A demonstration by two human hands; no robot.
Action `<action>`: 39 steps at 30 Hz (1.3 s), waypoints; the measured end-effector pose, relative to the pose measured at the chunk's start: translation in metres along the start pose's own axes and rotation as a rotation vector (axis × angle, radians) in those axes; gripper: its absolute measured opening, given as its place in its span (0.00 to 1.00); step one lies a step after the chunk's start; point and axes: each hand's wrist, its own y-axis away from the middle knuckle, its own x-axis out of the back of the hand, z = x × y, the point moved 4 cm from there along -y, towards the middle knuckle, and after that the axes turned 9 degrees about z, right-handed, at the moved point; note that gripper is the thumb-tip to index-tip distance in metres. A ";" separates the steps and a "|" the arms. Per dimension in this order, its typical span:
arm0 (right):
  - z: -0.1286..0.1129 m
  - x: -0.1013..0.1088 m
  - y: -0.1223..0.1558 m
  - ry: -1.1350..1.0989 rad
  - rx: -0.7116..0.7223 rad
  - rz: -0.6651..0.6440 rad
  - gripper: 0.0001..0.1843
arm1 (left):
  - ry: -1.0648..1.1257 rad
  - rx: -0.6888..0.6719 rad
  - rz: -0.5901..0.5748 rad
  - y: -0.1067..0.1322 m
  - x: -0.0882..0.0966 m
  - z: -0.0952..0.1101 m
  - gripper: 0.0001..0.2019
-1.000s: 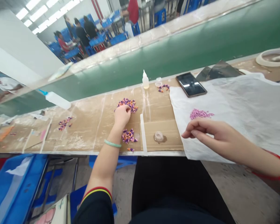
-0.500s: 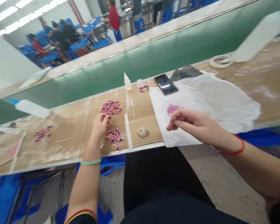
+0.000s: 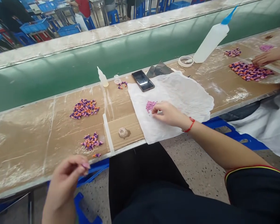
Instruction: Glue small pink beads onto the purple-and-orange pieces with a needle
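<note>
The right hand (image 3: 169, 114), loosely curled and gripping nothing visible, touches the small heap of pink beads (image 3: 150, 105) on the thin white sheet (image 3: 189, 93), the left hand (image 3: 65, 177) pinched shut in mid-air; a nudge could scatter beads off the bench (image 3: 37, 133).

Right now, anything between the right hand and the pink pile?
Nothing visible. The right hand has its fingertips at the edge of the pink pile on the white sheet; the phone lies beyond, off the path.
</note>
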 end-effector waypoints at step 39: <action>-0.115 -0.004 0.045 -0.896 0.063 0.080 0.08 | 0.519 0.139 -0.316 0.024 -0.155 0.043 0.26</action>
